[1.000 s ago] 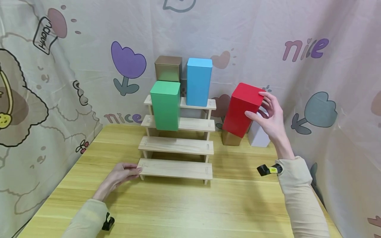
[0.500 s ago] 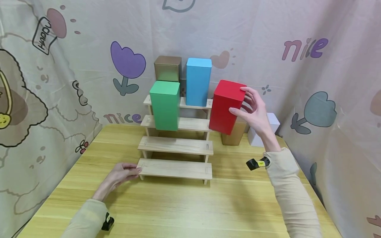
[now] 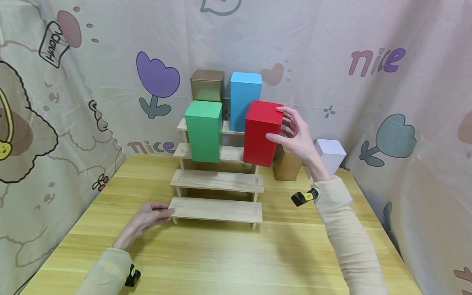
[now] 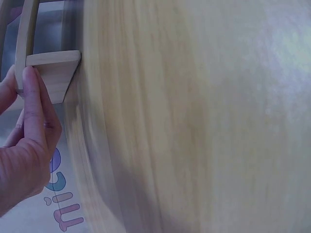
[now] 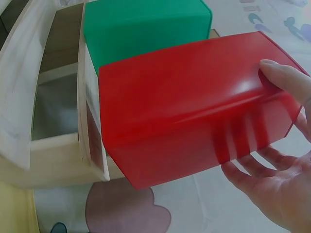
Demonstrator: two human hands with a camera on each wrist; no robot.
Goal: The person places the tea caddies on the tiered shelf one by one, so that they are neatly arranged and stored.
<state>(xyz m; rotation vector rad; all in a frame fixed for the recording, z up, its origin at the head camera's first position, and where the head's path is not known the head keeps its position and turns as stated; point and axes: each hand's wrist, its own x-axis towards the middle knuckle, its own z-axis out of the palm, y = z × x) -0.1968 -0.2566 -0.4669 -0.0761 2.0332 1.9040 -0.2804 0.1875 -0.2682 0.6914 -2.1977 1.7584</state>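
My right hand (image 3: 296, 137) grips a tall red box (image 3: 262, 133) near its top, thumb on one side and fingers on the other. The red box leans slightly, at the right end of the second step from the top; whether it touches the step I cannot tell. To its left on that step stands a green box (image 3: 204, 131). With thumb and fingers, my left hand (image 3: 152, 217) pinches the left end of the lowest step of a wooden tiered stand (image 3: 217, 209). The left wrist view shows the thumb and fingertips (image 4: 30, 73) on the board's edge.
On the top step stand a brown-gold box (image 3: 207, 84) and a blue box (image 3: 245, 98), the latter partly behind the red one. A gold box (image 3: 287, 166) and a white box (image 3: 330, 153) stand on the table (image 3: 221, 262) right of the stand, partly covered by my right arm.
My right hand has carried the red box leftward from above the gold and white boxes to the stand, and the box is more upright. My left hand stays on the lowest step.
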